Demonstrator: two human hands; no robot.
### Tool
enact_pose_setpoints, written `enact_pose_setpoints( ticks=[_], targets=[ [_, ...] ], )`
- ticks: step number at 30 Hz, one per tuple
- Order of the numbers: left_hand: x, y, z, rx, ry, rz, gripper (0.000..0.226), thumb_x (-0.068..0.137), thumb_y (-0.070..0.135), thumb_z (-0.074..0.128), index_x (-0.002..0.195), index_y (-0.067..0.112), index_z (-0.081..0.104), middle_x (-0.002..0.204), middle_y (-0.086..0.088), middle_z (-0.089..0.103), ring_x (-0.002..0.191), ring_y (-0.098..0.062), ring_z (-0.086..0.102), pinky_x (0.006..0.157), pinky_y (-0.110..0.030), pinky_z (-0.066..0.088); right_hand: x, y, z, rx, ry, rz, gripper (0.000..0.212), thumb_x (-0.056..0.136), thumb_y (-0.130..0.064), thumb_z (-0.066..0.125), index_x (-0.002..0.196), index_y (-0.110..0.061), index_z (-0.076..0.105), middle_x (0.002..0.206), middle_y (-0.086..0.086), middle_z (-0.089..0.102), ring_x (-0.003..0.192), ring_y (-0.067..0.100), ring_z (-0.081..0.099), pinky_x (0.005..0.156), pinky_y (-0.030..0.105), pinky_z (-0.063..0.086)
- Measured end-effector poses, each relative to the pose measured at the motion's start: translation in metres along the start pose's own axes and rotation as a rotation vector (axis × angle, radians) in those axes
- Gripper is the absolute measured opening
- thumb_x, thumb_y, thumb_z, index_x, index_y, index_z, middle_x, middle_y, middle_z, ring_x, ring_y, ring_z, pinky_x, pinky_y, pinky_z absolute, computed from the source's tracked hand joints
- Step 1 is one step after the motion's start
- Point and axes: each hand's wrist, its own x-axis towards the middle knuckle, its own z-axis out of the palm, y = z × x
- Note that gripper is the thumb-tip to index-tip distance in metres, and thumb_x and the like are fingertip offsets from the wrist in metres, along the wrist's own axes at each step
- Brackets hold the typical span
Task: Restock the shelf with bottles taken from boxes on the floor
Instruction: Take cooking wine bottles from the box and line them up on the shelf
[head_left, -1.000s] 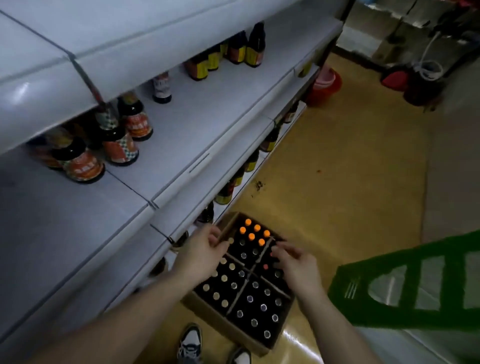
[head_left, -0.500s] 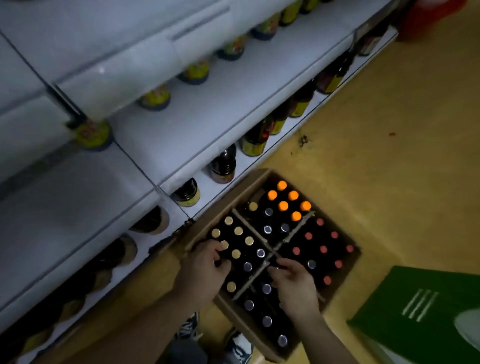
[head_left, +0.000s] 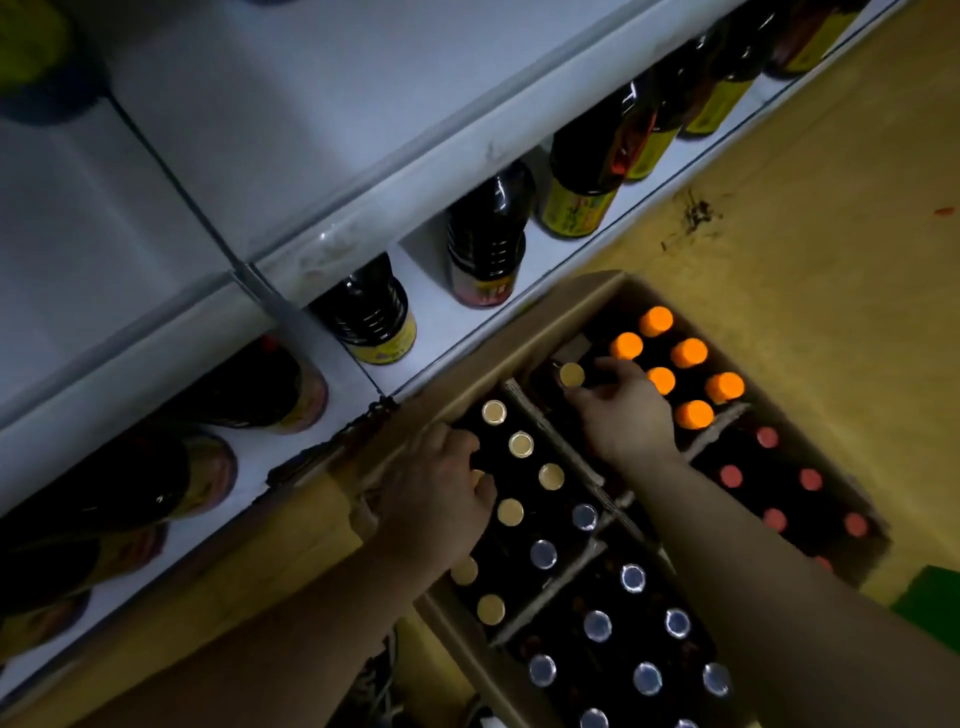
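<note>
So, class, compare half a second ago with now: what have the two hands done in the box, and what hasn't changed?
The right hand moved from the centre divider to the far compartment and now pinches the lone gold-capped bottle beside the orange caps. The left hand stayed on the gold-capped row; the cardboard box is unmoved.

The open cardboard box (head_left: 509, 358) sits on the floor just beside the foot of the white shelf (head_left: 363, 197). Dividers split it into four compartments of dark upright bottles: gold-capped bottles (head_left: 521, 445) nearest the shelf, then orange-capped bottles (head_left: 689, 353), red-capped bottles (head_left: 810, 479) and silver-capped bottles (head_left: 597, 626). A lone gold-capped bottle (head_left: 571, 375) stands in the orange compartment, pinched in the right grip (head_left: 623, 415), while the left grip (head_left: 436, 493) curls round one of the gold-capped bottles, and the shelf's bottom tier carries a row of yellow-labelled bottles (head_left: 576, 208).
</note>
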Motion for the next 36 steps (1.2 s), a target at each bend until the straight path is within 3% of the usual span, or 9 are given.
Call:
enact_pose_setpoints(
  ticks=[6, 10, 13, 19, 24, 27, 32, 36],
  targets=[
    [0.033, -0.034, 0.021, 0.040, -0.017, -0.023, 0.044, 0.091, 0.035, 0.068, 0.131, 0.021, 0.057, 0.132, -0.003, 0.055, 0.123, -0.026, 0.052, 0.092, -0.036, 0.046, 0.034, -0.003, 0.024, -0.160, -0.006, -0.060, 0.056, 0.093, -0.037, 0.069, 0.145, -0.026, 0.050, 0.135, 0.009, 0.062, 0.118, 0.033, 0.061, 0.095, 0.046, 0.055],
    [0.028, -0.048, 0.021, 0.093, -0.018, -0.011, 0.042, 0.086, 0.035, 0.071, 0.124, 0.024, 0.057, 0.127, -0.001, 0.056, 0.119, -0.026, 0.054, 0.092, -0.037, 0.047, 0.042, -0.002, 0.028, -0.226, -0.005, -0.082, 0.040, 0.093, -0.037, 0.070, 0.129, -0.021, 0.062, 0.122, 0.011, 0.067, 0.109, 0.033, 0.064, 0.088, 0.045, 0.057],
    [0.012, -0.065, 0.022, 0.183, -0.049, -0.041, 0.048, 0.082, 0.045, 0.071, 0.125, 0.029, 0.055, 0.125, 0.005, 0.056, 0.118, -0.022, 0.054, 0.091, -0.037, 0.047, 0.044, -0.001, 0.030, -0.267, -0.015, -0.071, 0.042, 0.091, -0.039, 0.070, 0.128, -0.022, 0.061, 0.118, 0.013, 0.068, 0.106, 0.035, 0.065, 0.083, 0.044, 0.057],
    [0.003, -0.084, 0.026, 0.313, -0.066, -0.022, 0.038, 0.065, 0.040, 0.084, 0.098, 0.027, 0.069, 0.097, 0.005, 0.068, 0.087, -0.022, 0.068, 0.071, -0.040, 0.050, 0.044, 0.004, 0.037, -0.290, 0.010, -0.079, 0.043, 0.091, -0.034, 0.072, 0.129, -0.020, 0.057, 0.118, 0.016, 0.066, 0.108, 0.039, 0.062, 0.083, 0.042, 0.053],
    [0.004, -0.084, 0.021, 0.414, -0.050, 0.052, 0.037, 0.056, 0.042, 0.089, 0.084, 0.028, 0.069, 0.075, 0.007, 0.068, 0.077, -0.021, 0.068, 0.077, -0.043, 0.051, 0.041, 0.006, 0.040, -0.279, 0.050, -0.125, 0.039, 0.093, -0.031, 0.070, 0.126, -0.016, 0.057, 0.114, 0.015, 0.067, 0.104, 0.038, 0.063, 0.082, 0.045, 0.056],
    [0.006, -0.086, 0.021, 0.433, -0.068, 0.057, 0.040, 0.051, 0.032, 0.091, 0.082, 0.028, 0.067, 0.064, 0.007, 0.064, 0.068, -0.020, 0.066, 0.078, -0.041, 0.051, 0.036, 0.008, 0.042, -0.265, 0.050, -0.148, 0.034, 0.094, -0.030, 0.068, 0.122, -0.017, 0.056, 0.106, 0.012, 0.066, 0.103, 0.037, 0.063, 0.081, 0.043, 0.054],
    [0.004, -0.087, 0.015, 0.354, -0.092, 0.067, 0.035, 0.059, 0.029, 0.088, 0.084, 0.028, 0.063, 0.065, 0.009, 0.063, 0.075, -0.020, 0.067, 0.082, -0.044, 0.053, 0.022, 0.015, 0.048, -0.276, 0.044, -0.179, 0.032, 0.095, -0.029, 0.067, 0.122, -0.017, 0.054, 0.090, 0.003, 0.055, 0.093, 0.032, 0.059, 0.072, 0.036, 0.046],
    [0.001, -0.083, 0.004, 0.317, -0.083, 0.062, 0.046, 0.049, 0.036, 0.093, 0.083, 0.028, 0.063, 0.066, 0.011, 0.064, 0.071, -0.017, 0.068, 0.072, -0.042, 0.056, 0.012, 0.017, 0.048, -0.240, 0.095, -0.213, 0.028, 0.093, -0.029, 0.068, 0.115, -0.016, 0.056, 0.094, 0.008, 0.061, 0.095, 0.038, 0.063, 0.077, 0.044, 0.054]
  ],
)
